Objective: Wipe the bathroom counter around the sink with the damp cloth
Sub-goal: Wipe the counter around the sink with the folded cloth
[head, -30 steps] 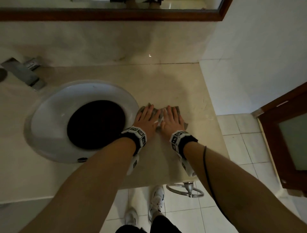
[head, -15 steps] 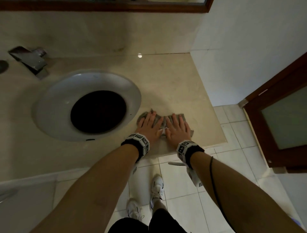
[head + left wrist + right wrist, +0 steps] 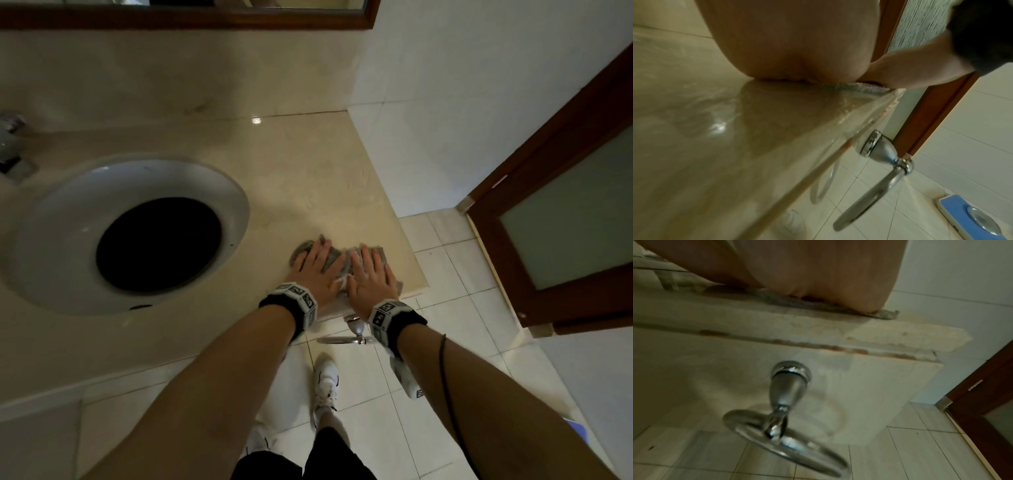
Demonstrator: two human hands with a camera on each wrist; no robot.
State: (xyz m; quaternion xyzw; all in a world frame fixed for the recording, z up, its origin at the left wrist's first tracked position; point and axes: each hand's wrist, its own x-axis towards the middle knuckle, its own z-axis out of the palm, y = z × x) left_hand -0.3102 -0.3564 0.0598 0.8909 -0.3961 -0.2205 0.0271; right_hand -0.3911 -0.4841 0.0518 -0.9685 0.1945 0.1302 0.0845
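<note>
A grey damp cloth [image 3: 337, 257] lies flat on the beige stone counter [image 3: 308, 178], at its front right corner, right of the round white sink [image 3: 54, 246]. My left hand [image 3: 317, 265] presses the cloth's left half with straight fingers. My right hand [image 3: 370, 274] lies flat beside it on the right half, thumbs nearly touching. In the left wrist view the heel of my left hand [image 3: 797, 48] sits on the wet counter [image 3: 735, 129], with the cloth's edge [image 3: 859, 87] showing under it. In the right wrist view my right hand [image 3: 828, 272] covers the cloth [image 3: 885, 313] at the counter's front edge.
A chrome towel ring [image 3: 354, 334] hangs under the counter's front edge, below my right wrist. A faucet [image 3: 10, 147] stands at the far left behind the sink. A white tiled wall [image 3: 479, 102] bounds the counter on the right, with a brown door [image 3: 565, 222] beyond. A blue scale [image 3: 972, 216] lies on the floor.
Both hands have slid the cloth from beside the sink's rim toward me and rightward, to the counter's front right corner. The hands stay flat on it.
</note>
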